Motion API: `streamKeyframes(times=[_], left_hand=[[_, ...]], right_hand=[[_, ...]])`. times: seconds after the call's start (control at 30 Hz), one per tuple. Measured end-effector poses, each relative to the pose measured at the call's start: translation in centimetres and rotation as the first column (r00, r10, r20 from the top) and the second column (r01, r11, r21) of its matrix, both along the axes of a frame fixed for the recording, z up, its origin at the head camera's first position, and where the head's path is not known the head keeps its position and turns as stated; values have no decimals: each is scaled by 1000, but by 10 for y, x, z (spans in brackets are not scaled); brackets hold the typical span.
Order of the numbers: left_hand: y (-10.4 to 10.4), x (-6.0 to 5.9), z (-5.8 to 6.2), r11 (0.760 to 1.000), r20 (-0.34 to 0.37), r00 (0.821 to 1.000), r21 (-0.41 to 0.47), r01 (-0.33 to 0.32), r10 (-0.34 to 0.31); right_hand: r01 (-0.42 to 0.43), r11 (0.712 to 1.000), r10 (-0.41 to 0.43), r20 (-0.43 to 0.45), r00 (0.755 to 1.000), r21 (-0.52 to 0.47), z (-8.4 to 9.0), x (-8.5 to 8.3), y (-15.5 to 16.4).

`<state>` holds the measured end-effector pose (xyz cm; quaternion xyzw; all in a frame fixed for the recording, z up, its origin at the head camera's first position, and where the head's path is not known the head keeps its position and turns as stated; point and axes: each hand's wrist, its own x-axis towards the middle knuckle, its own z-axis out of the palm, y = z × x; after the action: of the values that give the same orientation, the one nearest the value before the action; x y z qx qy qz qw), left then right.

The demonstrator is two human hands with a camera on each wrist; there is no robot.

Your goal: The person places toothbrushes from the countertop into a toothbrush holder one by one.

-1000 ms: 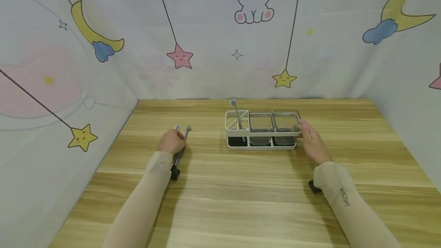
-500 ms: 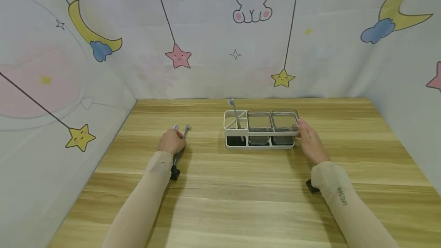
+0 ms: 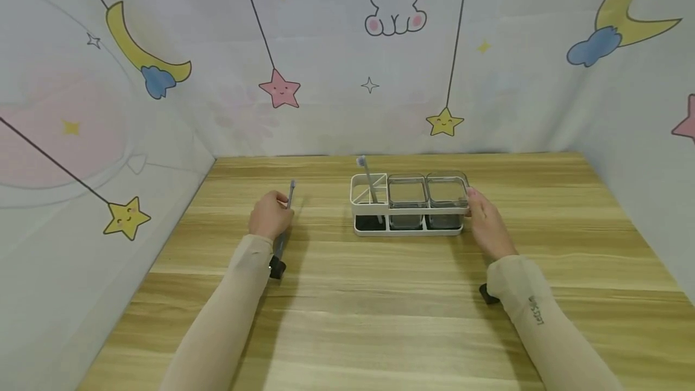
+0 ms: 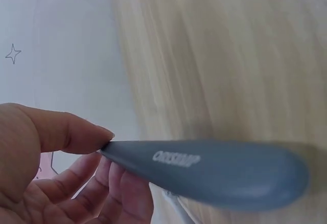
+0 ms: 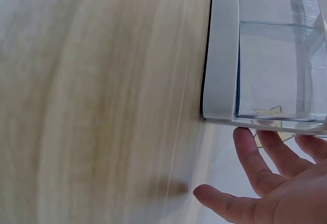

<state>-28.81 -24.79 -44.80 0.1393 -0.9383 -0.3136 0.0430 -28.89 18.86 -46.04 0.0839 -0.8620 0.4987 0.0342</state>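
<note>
My left hand (image 3: 278, 203) pinches a grey toothbrush (image 3: 288, 205) between thumb and fingers, its bristle end raised toward the back wall. The left wrist view shows the same pinch of my left hand (image 4: 104, 147) on the grey-blue handle (image 4: 214, 170). A white holder rack (image 3: 369, 228) stands mid-table with two clear cups (image 3: 407, 195) and one upright toothbrush (image 3: 365, 177) in its left compartment. My right hand (image 3: 471, 199) rests straight fingers against the rack's right end. In the right wrist view the fingertips (image 5: 248, 144) touch the rack's white rim (image 5: 222, 70) beside a clear cup (image 5: 278, 68).
The wooden table (image 3: 380, 318) is walled on three sides by a printed cloth backdrop (image 3: 347, 59) with stars, moons and a rabbit. Bare wood lies between my arms and in front of the rack.
My left hand has lifted one toothbrush, whose head now points higher and farther back; the second brush head seen earlier is out of sight. My right hand stays at the rack's end.
</note>
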Motion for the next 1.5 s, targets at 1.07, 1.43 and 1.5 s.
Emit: streamKeyframes(times=[1.07,1.43,1.5], left_hand=[[19,4,39,979,-185,983,202,28,10],[26,5,41,963,-239,970,268,30,36],[28,5,43,961,-253,967,276,36,36]], right_hand=[[12,1000,-12,21,1000,8,-1,1,0],[10,1000,-10,15,1000,2,-1,1,-2],[11,1000,-11,17,1000,8,-1,1,-1]])
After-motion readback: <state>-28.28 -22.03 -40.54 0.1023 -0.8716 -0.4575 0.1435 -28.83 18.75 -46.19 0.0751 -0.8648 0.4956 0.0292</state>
